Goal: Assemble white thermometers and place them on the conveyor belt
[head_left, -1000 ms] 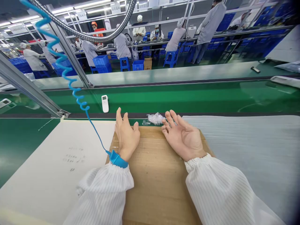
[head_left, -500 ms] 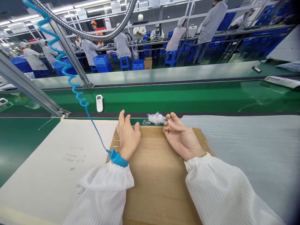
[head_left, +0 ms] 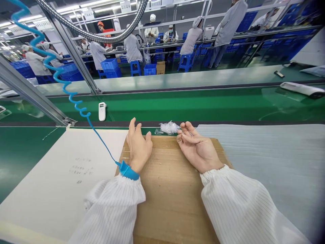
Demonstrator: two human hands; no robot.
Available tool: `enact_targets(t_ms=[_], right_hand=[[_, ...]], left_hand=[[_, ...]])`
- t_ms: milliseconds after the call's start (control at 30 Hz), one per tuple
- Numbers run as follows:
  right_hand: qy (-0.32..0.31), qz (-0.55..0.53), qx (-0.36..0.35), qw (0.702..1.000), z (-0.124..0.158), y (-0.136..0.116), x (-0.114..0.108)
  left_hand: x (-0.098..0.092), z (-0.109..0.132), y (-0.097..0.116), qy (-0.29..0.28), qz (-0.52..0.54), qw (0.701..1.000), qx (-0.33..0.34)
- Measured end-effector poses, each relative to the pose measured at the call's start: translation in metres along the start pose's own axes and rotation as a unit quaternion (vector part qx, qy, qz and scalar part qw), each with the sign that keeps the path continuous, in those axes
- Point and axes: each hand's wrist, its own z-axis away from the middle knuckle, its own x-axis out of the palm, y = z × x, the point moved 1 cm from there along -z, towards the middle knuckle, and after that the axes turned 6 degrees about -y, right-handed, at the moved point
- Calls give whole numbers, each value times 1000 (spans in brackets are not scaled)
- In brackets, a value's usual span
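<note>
My left hand (head_left: 139,145) is open over the left far corner of a brown cardboard sheet (head_left: 170,189), its fingers apart and nothing in them. A blue wrist strap (head_left: 128,171) circles that wrist, tied to a coiled blue cord (head_left: 76,98). My right hand (head_left: 198,147) is turned palm up above the right far part of the cardboard, fingers loosely curled and apart, holding nothing I can see. Between the hands, just beyond the cardboard's far edge, lies a crumpled heap of clear plastic film (head_left: 169,128), close to my right fingertips.
A white handheld device (head_left: 102,112) lies on the green conveyor belt (head_left: 162,105), and a longer white device (head_left: 302,89) at its right. White paper (head_left: 50,189) lies left, foam sheeting (head_left: 274,152) right. Metal posts (head_left: 73,51) rise at left; workers in white coats sit beyond.
The white handheld device and the longer one at right have shifted slightly left along the belt. The coiled cord has swung left. My hands have hardly moved.
</note>
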Motion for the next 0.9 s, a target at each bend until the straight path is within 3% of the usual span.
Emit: enact_targets(t_ms=[900], right_hand=[[-8,-25,14,1000,2,-3,1]], left_hand=[[1,0,-3,6,9,1000,9]])
